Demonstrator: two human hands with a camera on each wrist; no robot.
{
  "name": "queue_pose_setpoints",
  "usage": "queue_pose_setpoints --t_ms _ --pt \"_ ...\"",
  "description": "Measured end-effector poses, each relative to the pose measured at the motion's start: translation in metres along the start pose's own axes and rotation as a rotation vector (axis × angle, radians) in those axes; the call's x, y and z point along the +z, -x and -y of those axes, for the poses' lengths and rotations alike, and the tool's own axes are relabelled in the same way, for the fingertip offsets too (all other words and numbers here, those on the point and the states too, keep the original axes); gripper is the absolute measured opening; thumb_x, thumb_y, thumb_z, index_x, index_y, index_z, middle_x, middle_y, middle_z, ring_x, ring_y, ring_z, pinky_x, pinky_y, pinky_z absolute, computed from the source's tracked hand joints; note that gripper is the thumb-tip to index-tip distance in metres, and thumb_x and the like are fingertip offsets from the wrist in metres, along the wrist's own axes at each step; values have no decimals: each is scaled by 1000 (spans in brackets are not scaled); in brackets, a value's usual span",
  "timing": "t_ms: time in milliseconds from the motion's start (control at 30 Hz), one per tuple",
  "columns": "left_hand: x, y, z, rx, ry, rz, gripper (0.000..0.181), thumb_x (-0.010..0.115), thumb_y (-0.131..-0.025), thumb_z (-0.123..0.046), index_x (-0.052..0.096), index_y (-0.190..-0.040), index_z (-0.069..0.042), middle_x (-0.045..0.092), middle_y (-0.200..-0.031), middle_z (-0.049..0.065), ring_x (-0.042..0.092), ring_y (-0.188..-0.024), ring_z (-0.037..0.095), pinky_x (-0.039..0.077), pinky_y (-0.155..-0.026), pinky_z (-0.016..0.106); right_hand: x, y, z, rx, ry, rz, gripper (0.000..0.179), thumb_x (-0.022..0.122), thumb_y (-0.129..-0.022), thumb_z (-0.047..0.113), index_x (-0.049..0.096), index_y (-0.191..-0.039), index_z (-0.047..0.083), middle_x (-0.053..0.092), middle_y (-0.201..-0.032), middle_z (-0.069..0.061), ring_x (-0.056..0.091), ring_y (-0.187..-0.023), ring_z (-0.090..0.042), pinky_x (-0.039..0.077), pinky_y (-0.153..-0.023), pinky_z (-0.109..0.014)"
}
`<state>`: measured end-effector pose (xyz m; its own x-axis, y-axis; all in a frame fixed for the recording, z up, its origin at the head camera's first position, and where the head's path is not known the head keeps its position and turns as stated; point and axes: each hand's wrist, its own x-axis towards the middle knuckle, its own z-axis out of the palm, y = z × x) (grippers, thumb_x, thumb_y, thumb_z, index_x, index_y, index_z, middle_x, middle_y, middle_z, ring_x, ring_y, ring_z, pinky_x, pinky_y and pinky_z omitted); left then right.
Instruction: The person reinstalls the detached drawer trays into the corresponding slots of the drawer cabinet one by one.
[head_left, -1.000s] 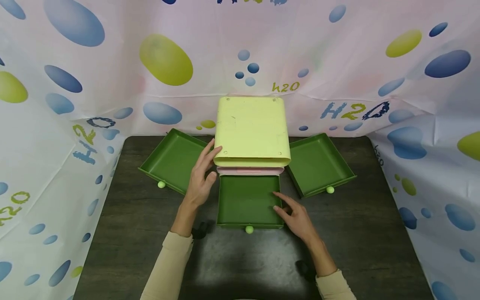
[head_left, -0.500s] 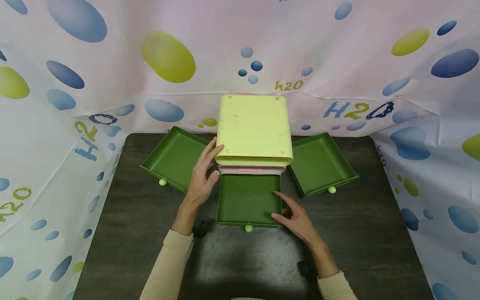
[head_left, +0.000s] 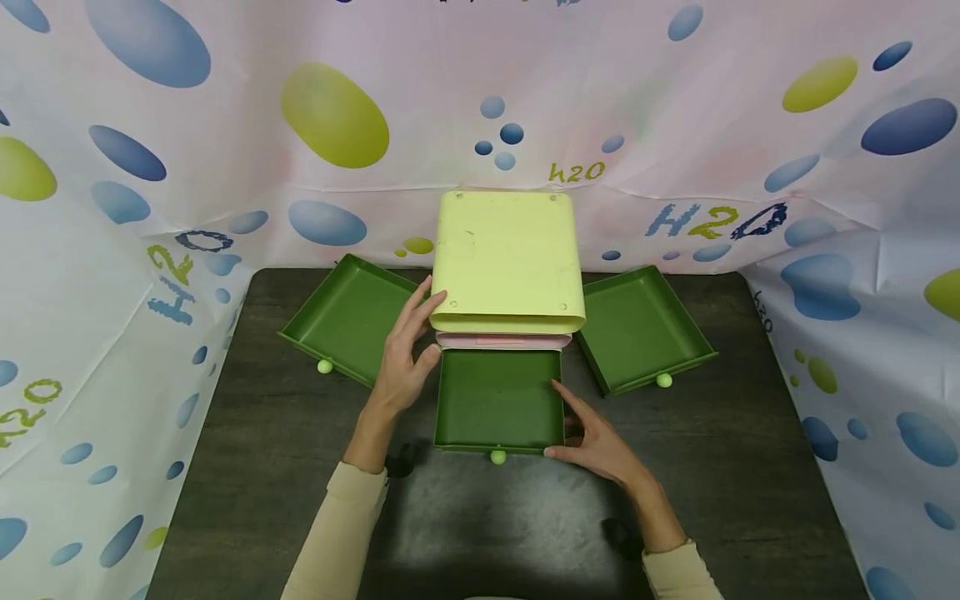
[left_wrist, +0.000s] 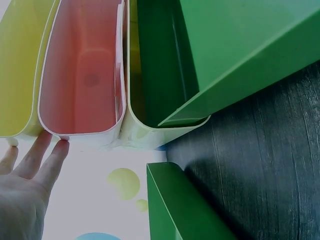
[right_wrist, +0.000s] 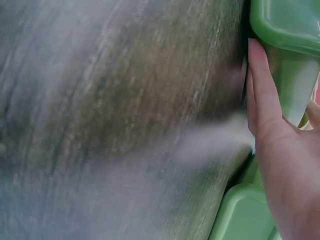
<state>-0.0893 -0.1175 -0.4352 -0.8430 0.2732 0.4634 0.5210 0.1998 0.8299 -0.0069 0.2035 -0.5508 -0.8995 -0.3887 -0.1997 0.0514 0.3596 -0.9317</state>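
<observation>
Head view: left hand (head_left: 399, 367), fingers apart, touched the stack (head_left: 506, 258) on its left. Right hand (head_left: 600, 443) clasped the middle drawer (head_left: 498, 400) at its right front corner; rear sat inside the lowest shell (left_wrist: 150, 137). Left drawer (head_left: 348, 321), right drawer (head_left: 645, 333) lay alongside.

The light is soft, the dark table (head_left: 517, 517) has a pale glare, and the right wrist view looks blurred.

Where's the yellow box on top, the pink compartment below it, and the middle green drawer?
yellow box (head_left: 507, 260): head view, on its flat upper face
pink compartment (left_wrist: 82, 70): left wrist view, on its inner wall
middle green drawer (head_left: 498, 400): head view, on its bare floor
</observation>
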Motion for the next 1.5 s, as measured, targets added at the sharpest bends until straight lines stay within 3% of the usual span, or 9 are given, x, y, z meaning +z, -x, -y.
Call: queue_pose_setpoints --t_ms 333,533,700,833,933,1067,1167,1500 --pt "-1 0 -1 -6 -5 -2 84 39 -99 -64 43 -146 6 23 -156 32 36 -140 41 38 -99 66 2 -1 0 -6 -52 35 111 88 -78 16 14 -161 31 13 -164 -16 49 -125 -43 55 -82 -36" --pt "-2 1 -3 -3 1 2 85 39 -100 -64 43 -145 8 23 -156 33 35 -140 43 37 -98 68 1 -2 5 -13 -36 26 109 86 -80 15 15 -161 26 14 -163 -19 49 -125 -46 55 -84 -45" --pt "-2 1 -2 -7 -8 2 85 38 -99 -65 43 -146 7 23 -156 31 36 -140 41 38 -99 66 -3 1 26 -10 -38 19 103 84 -82 14 18 -161 15 16 -161 -24 49 -123 -49 52 -88 -52" --pt "0 5 15 -11 -23 -5 85 36 -98 -69 43 -149 -1 23 -160 22 35 -141 37 39 -99 65 -4 2 37 -4 -40 11 99 83 -83 15 20 -160 13 18 -160 -24 49 -123 -48 52 -89 -49" --pt "2 9 32 -16 -35 -9 82 35 -97 -71 42 -151 -10 22 -163 12 35 -142 32 39 -100 62 -2 0 24 3 -55 -9 98 83 -83 19 22 -160 22 18 -162 -20 48 -124 -46 53 -87 -44" --pt "1 5 14 -15 -14 -6 83 36 -98 -68 43 -149 -2 23 -160 22 36 -141 36 38 -100 64 0 -5 2 11 -77 -38 97 84 -83 21 24 -159 33 16 -163 -14 47 -126 -43 53 -86 -40" --pt "1 0 -3 -9 3 -7 86 37 -99 -65 43 -145 7 23 -156 32 36 -140 40 38 -99 66 -3 -7 1 13 -87 -46 97 84 -83 20 24 -158 35 16 -163 -14 46 -126 -42 53 -85 -40" --pt "1 0 -2 -17 3 -10 86 37 -99 -66 42 -146 6 23 -157 31 36 -140 40 38 -98 67 -8 -12 3 5 -68 -57 91 81 -86 20 27 -158 30 18 -163 -15 47 -126 -42 52 -88 -46"
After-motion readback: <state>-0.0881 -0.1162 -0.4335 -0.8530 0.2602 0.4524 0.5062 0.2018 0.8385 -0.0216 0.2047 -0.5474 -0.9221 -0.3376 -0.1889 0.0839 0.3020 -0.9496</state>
